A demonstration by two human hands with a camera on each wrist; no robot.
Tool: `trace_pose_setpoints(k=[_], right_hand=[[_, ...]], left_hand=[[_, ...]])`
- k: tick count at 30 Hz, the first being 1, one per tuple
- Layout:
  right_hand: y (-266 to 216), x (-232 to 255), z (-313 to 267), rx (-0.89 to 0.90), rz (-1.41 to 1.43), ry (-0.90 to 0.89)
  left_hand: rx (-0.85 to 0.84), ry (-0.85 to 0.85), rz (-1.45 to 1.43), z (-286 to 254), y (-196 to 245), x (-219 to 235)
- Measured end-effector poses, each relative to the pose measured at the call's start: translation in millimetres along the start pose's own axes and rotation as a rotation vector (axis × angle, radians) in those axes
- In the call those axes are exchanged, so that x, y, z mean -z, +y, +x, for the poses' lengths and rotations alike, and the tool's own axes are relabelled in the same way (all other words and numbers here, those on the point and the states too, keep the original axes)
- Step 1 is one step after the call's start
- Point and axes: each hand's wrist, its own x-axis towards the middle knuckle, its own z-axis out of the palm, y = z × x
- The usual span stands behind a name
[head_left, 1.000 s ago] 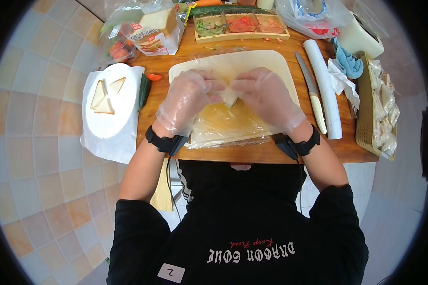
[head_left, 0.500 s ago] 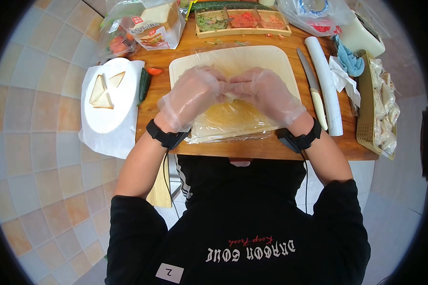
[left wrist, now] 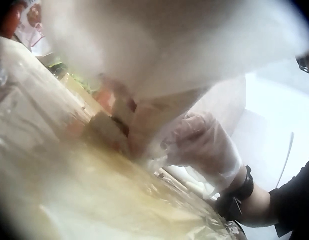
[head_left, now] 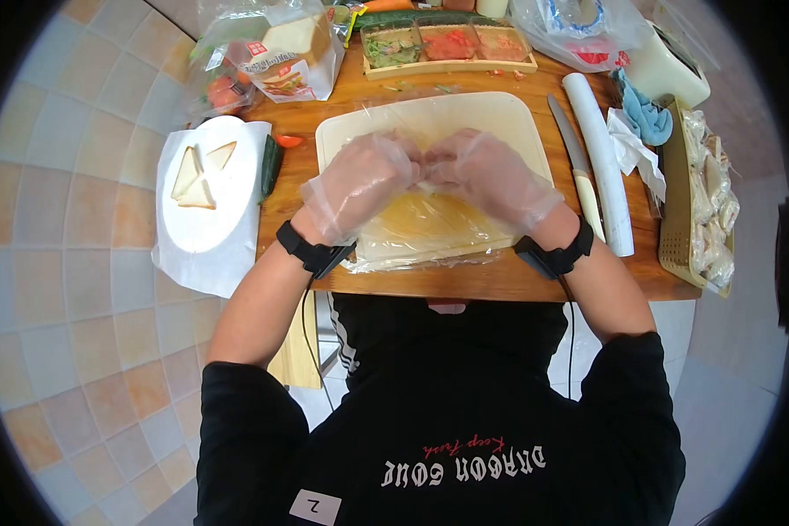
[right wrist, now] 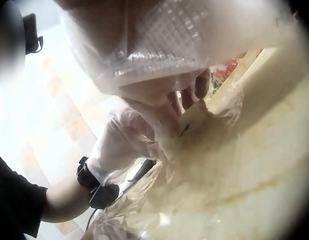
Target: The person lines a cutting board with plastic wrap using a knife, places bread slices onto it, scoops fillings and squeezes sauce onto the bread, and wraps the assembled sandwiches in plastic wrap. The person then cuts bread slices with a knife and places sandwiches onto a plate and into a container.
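Both hands wear clear plastic gloves and meet over the cream cutting board (head_left: 513, 114). Between their fingertips, the left hand (head_left: 368, 180) and the right hand (head_left: 491, 180) pinch a small sandwich piece (right wrist: 194, 116). Its pale bread and a dark line of filling show in the right wrist view, while the fingers cover most of it from above. Clear plastic wrap (head_left: 438, 232) lies wrinkled across the board beneath the hands, with a yellowish tint below it. In the left wrist view the nearer glove blurs much of the scene.
Left stands a white plate (head_left: 188, 237) with bread triangles (head_left: 195, 193), beside a cucumber piece (head_left: 271, 168). A knife (head_left: 579, 167) and a white roll (head_left: 600, 167) lie right, near a basket (head_left: 675, 228) of wrapped sandwiches. Behind are a vegetable tray (head_left: 451, 68) and bagged bread (head_left: 294, 53).
A second ago a white corner stuck out below the fingertips; now the fingers have closed in over it and the hands sit closer together. The things around them have stayed in place.
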Motion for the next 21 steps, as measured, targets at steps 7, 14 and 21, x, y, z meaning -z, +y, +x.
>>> trace_pose_setpoints(k=[7, 14, 21], right_hand=[[2, 24, -17, -0.099, 0.024, 0.024], [-7, 14, -16, 0.053, -0.154, -0.16], [-11, 13, -16, 0.046, -0.187, -0.202]], left_hand=[[0.004, 0.152, -0.093, -28, -5, 21], [-0.125, 0.094, 0.065, -22, -4, 17], [-0.127, 0.024, 0.146, -20, 3, 25]])
